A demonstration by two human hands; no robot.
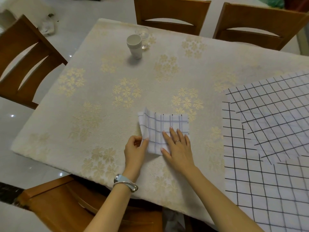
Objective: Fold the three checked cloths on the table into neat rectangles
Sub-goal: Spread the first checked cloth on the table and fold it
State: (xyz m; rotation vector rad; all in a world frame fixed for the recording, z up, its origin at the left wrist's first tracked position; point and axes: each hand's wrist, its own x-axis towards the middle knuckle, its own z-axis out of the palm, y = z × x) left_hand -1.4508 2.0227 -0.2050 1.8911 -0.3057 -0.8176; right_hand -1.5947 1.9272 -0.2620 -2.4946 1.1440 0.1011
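A small white cloth with thin dark checks (160, 124) lies partly folded near the table's front edge. My left hand (135, 150) pinches its left edge, which is lifted and curling off the table. Flat on the cloth's lower right part rests my right hand (178, 147), fingers spread, pressing it down. Two larger checked cloths lie spread flat at the right: one (267, 104) on top and further back, the other (260, 185) under it and reaching the front right edge.
The table (100, 91) wears a cream cover with gold flowers. A stack of paper cups (134, 46) and a glass (144, 36) stand at the back. Wooden chairs (25, 64) surround the table, one under its front edge.
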